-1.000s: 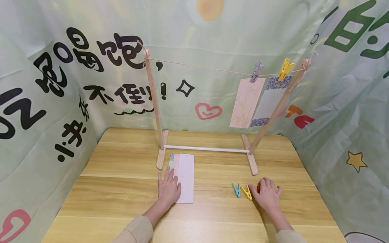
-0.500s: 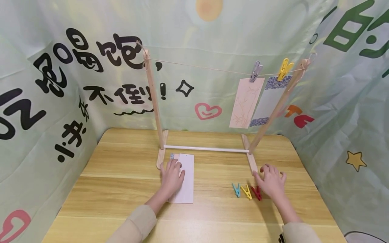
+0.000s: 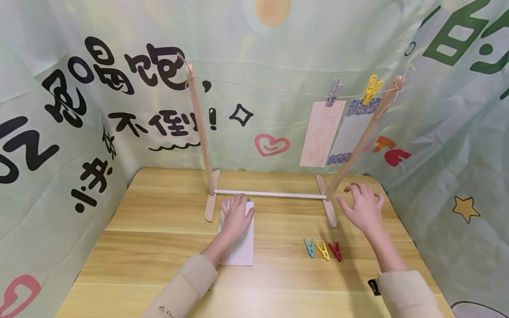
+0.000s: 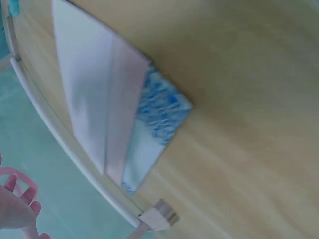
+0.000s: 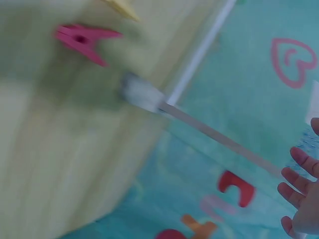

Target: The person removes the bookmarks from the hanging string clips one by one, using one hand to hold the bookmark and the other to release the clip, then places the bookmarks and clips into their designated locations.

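Note:
My left hand (image 3: 237,214) is raised over a row of overlapping paper cards (image 3: 240,251), fingers spread and holding nothing. The left wrist view shows the cards fanned: a plain white card (image 4: 82,79), a pinkish one (image 4: 127,79) and one with a blue patterned end (image 4: 164,107). My right hand (image 3: 363,208) hovers beside the rack's right post, fingers loosely bent around nothing. In front of it lie a blue clothespin (image 3: 309,248), a yellow clothespin (image 3: 323,251) and a red clothespin (image 3: 336,251).
A wooden rack with a left post (image 3: 200,132), a right post (image 3: 363,141) and a white crossbar (image 3: 270,194) carries a string (image 3: 258,85). From it hang a pink card (image 3: 323,134) on a purple clothespin (image 3: 334,92) and a blue-patterned card (image 3: 350,132) on a yellow one. Printed cloth surrounds the table.
My right hand has left the red clothespin and risen away toward the right post. My left hand has lifted and moved forward over the cards.

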Action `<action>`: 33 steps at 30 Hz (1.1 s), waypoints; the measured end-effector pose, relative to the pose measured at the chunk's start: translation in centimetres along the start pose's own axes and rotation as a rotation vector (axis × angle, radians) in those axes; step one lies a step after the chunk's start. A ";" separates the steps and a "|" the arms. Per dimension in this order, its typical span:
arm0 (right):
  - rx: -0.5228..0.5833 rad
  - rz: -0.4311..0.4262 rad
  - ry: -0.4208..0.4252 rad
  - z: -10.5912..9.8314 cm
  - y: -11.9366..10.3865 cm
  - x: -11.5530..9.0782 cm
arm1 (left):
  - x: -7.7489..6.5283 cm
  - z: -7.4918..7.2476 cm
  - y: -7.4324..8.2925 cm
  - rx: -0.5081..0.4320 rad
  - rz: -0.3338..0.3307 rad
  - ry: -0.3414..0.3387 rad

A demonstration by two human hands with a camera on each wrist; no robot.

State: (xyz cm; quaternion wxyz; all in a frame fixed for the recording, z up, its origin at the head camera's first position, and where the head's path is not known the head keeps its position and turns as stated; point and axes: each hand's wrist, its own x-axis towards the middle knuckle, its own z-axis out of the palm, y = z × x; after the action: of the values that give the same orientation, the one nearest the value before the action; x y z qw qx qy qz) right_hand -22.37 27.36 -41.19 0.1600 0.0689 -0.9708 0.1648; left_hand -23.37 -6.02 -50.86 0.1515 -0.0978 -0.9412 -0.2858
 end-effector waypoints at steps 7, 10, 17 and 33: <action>0.008 -0.055 0.060 -3.3 -1.7 2.1 | 1.6 -0.5 1.4 -0.028 0.005 -0.030; 0.025 -0.080 0.091 -4.6 -2.5 2.9 | 2.4 -0.8 2.0 -0.032 0.018 -0.040; 0.058 -0.115 0.167 -7.2 -3.7 4.9 | 4.1 -0.8 3.1 -0.106 0.025 -0.032; 0.108 -0.220 0.322 -12.0 -7.7 8.7 | 8.0 -1.1 6.4 -0.231 0.082 -0.095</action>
State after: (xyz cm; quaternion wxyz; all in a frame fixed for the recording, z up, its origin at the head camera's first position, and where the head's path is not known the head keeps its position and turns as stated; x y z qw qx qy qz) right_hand -25.65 23.55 -25.22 0.3265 0.1559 -0.9090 0.2071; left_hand -28.89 -0.62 -43.95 0.1059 -0.1664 -0.9034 -0.3808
